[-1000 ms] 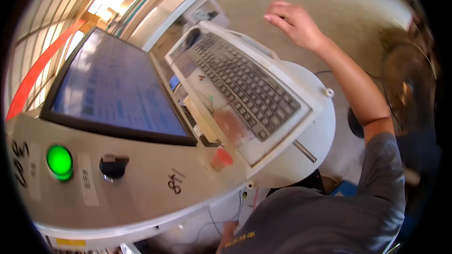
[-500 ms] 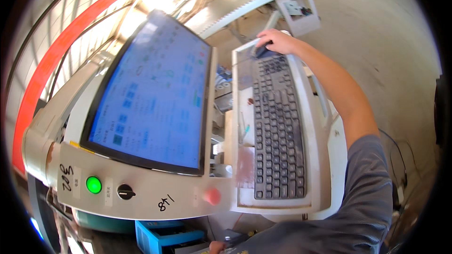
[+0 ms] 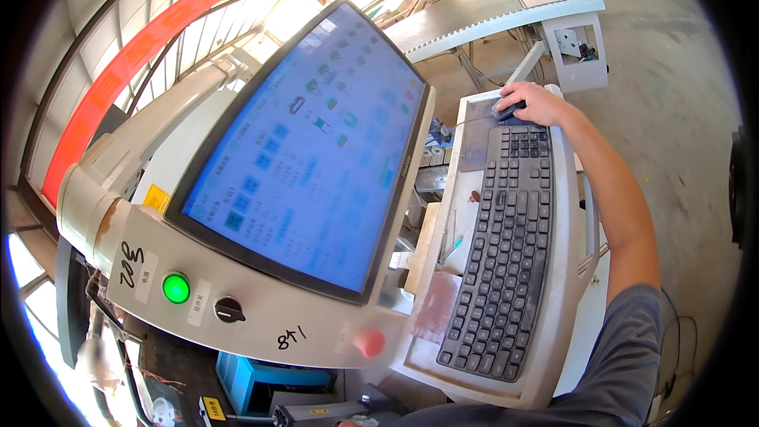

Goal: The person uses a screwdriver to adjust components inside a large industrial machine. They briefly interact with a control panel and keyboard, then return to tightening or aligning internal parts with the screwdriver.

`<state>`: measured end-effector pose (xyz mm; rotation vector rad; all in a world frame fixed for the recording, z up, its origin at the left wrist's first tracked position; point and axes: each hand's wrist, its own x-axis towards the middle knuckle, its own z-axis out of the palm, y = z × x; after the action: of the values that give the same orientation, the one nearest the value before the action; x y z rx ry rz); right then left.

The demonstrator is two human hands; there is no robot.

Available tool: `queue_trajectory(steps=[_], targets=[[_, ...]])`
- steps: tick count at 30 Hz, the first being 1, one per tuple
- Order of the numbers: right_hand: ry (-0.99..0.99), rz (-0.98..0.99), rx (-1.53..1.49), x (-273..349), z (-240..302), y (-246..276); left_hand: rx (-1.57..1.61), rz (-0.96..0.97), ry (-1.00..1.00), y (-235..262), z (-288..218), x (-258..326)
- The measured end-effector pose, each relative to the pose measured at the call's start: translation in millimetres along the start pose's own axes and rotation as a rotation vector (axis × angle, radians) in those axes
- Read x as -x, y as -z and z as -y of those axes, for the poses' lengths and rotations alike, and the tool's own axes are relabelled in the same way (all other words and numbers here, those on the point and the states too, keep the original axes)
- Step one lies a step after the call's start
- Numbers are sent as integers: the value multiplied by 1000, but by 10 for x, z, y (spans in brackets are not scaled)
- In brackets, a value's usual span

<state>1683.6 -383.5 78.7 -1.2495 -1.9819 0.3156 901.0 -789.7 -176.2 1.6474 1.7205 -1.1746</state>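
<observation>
My right hand (image 3: 534,103) rests over a black computer mouse (image 3: 508,111), its fingers curled round it. The mouse sits at the far end of a pale keyboard tray (image 3: 545,364), just beyond the number pad of a black keyboard (image 3: 506,245). Left of the tray stands a large monitor (image 3: 304,158) with a blue screen full of small icons and text, too blurred to read. Only a sliver of skin, seemingly my left hand (image 3: 345,424), shows at the lower edge; its fingers are hidden.
The beige control panel carries a lit green button (image 3: 176,288), a black rotary switch (image 3: 229,310) and a red push button (image 3: 369,343). A teal-tipped pen-like stick (image 3: 452,248) lies on the tray. Beyond stands a long machine table (image 3: 466,20); below is a blue open box (image 3: 237,383).
The whole view has shifted, so the monitor and tray appear farther right and the picture is sharper. My right hand stays on the mouse. Less of my left hand shows at the lower edge.
</observation>
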Motion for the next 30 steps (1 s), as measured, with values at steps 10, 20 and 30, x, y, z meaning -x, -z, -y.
queue_trajectory(steps=[10,20,30], targets=[[-1,-16,-14,6,-34,-23,10,-16,-28,257,-130,-185],[15,14,17,22,-34,-21,13,-22,-53,358,-202,-262],[-29,-628,-232,769,26,50,-15,-42,-142,581,-91,-570]])
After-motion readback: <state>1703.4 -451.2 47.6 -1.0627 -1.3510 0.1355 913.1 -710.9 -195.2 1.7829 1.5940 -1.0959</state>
